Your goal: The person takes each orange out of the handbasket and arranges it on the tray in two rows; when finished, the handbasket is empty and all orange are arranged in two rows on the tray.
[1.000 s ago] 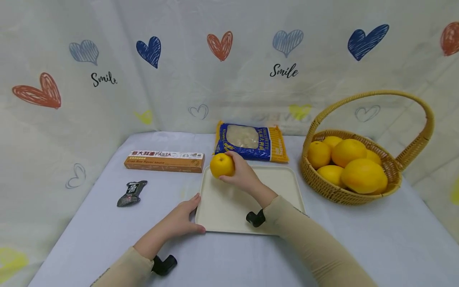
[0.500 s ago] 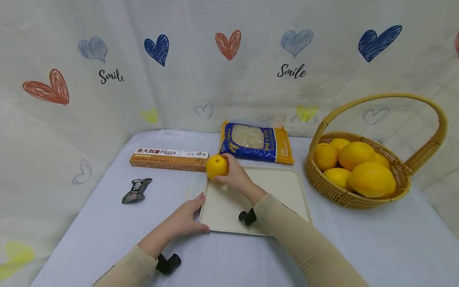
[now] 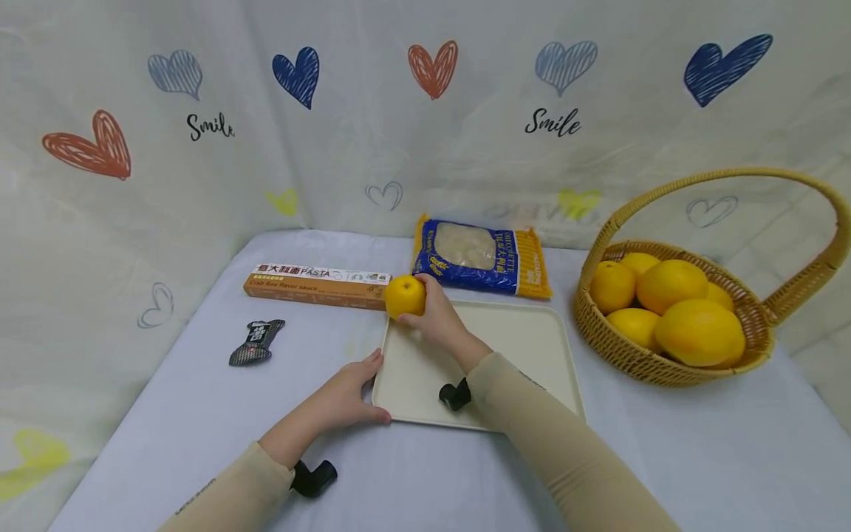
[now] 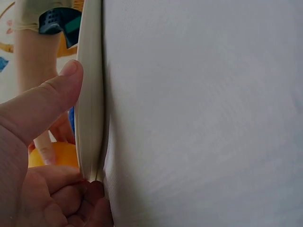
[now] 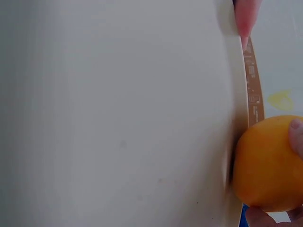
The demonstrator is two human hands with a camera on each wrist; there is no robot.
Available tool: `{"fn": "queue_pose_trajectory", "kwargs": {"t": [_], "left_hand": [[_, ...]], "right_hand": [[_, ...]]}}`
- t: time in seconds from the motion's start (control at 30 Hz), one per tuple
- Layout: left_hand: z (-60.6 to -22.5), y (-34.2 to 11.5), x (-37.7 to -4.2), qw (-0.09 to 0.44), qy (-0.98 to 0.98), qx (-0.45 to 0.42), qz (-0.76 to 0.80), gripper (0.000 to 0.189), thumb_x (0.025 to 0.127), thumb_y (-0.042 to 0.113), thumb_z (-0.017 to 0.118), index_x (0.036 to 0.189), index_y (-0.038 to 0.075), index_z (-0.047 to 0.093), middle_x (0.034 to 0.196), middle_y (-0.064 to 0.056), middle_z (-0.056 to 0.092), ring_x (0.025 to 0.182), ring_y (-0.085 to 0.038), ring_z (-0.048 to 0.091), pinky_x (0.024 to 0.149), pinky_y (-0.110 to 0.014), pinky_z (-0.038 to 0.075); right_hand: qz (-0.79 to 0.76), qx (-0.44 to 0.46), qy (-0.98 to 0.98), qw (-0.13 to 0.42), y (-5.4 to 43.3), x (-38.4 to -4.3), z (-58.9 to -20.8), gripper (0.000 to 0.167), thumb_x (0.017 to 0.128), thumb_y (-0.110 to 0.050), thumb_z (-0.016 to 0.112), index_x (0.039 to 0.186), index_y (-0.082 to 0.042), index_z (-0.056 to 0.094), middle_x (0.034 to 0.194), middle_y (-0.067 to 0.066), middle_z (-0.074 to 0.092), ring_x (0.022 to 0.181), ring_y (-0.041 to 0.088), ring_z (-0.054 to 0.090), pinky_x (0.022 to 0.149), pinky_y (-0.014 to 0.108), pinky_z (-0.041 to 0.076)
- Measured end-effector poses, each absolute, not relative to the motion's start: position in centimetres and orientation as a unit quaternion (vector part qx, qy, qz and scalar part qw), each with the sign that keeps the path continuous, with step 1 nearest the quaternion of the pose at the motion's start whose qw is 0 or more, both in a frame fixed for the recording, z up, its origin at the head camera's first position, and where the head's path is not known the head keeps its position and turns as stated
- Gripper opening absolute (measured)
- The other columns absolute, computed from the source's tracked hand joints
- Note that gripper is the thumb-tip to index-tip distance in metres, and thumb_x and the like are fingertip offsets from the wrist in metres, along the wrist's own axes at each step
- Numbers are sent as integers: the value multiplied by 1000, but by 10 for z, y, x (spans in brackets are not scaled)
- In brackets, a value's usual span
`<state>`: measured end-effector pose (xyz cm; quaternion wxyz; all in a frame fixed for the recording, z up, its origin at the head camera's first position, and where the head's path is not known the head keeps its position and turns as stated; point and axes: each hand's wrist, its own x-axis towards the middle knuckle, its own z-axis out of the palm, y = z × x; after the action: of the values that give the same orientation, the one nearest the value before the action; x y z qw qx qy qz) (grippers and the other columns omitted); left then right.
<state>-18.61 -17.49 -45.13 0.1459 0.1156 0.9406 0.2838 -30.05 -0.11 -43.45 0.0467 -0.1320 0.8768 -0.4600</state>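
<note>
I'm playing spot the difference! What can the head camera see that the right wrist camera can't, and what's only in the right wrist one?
Only the head view shows the basket of yellow fruit, the black wrapped packet and the beige sleeves. Only the right wrist view shows tiny dark specks on the tray. Both show that tray, the held fruit, the brown pasta box, and parts of the left hand and right hand.

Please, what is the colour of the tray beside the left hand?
Cream; the tray shows best in head view.
</note>
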Motion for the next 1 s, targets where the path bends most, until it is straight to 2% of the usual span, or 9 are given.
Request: {"fn": "queue_pose_trajectory", "kwargs": {"t": [0.27, 0.53, 0.77, 1.0], "left_hand": [[-450, -174, -188, 148, 943, 113, 276, 103, 62, 44, 80, 142, 8, 28, 151, -3, 23, 136, -29, 26, 110, -46, 25], [-454, -174, -187, 146, 941, 120, 280, 104, 60, 45, 80, 142, 5, 29, 150, -5, 23, 136, -30, 26, 109, -47, 26], [-454, -174, -185, 154, 940, 114, 283, 102, 61, 45, 80, 142, 8, 29, 151, -2, 23, 136, -30, 26, 110, -48, 25], [-453, -174, -185, 157, 940, 106, 284, 103, 61, 45, 80, 142, 9, 28, 151, 0, 22, 137, -28, 25, 110, -47, 24]], "right_hand": [[-447, -140, 881, 62, 3, -303, -433, 88, 76, -21, 73, 143, -13, 17, 145, 11, 28, 129, 27, 36, 111, 43, 25], [-436, -153, 883, 80, 5, -301, -438, 90, 78, -22, 72, 145, -13, 14, 148, 12, 22, 133, 27, 31, 112, 43, 22], [-416, -166, 892, 67, 9, -294, -432, 91, 76, -25, 73, 145, -13, 15, 150, 11, 19, 135, 27, 27, 112, 43, 22], [-374, -198, 906, 5, 51, -276, -395, 89, 79, -30, 70, 146, -14, 14, 152, 11, 13, 139, 29, 16, 111, 49, 20]]}}
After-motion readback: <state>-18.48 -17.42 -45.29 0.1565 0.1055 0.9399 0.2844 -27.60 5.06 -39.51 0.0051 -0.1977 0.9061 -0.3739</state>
